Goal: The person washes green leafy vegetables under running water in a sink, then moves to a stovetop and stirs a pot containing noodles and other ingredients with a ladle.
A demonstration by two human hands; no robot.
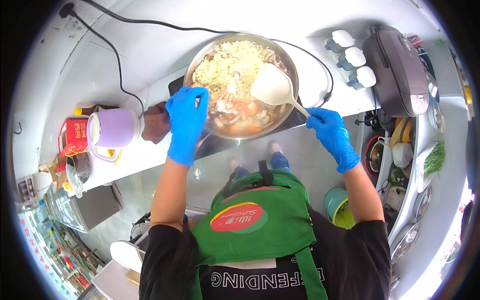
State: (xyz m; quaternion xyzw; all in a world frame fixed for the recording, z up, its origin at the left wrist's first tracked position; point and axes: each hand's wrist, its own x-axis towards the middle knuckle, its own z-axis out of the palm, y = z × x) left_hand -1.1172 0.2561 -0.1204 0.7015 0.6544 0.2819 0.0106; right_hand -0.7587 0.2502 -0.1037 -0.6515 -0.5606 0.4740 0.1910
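Note:
A wide steel pan stands on a dark cooktop. Curly instant noodles fill its far side, and broth with orange slices, mushrooms and other pieces lies nearer me. My right hand, in a blue glove, grips the handle of a cream spatula or ladle; its broad head rests over the noodles at the pan's right. At the pan's left rim is my left hand, also blue-gloved, thumb and fingers bent towards each other. Whether something small is between them cannot be told.
Left on the counter are a brown cloth, a purple kettle and a red box. Lidded containers and a dark rice cooker stand right. A black cable runs behind the pan. Below right is a bucket.

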